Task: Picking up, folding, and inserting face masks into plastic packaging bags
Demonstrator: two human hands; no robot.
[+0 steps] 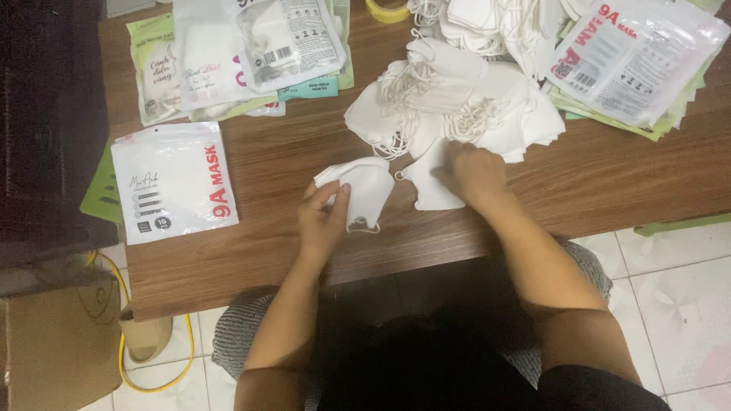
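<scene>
My left hand [324, 219] holds a folded white face mask [367, 190] by its lower left edge, just above the brown wooden table [289, 152]. My right hand [474, 171] rests on another white mask [430, 186] lying flat on the table, at the near edge of a loose pile of white masks [449, 103] with tangled ear loops. The two masks lie side by side, almost touching.
A flat white mask pouch [173, 183] lies at the left. Several more pouches are stacked at the back left [244, 53] and back right [632, 61]. A roll of tape [387, 11] sits at the far edge. A cardboard box [53, 342] and yellow cable [183, 358] are on the tiled floor.
</scene>
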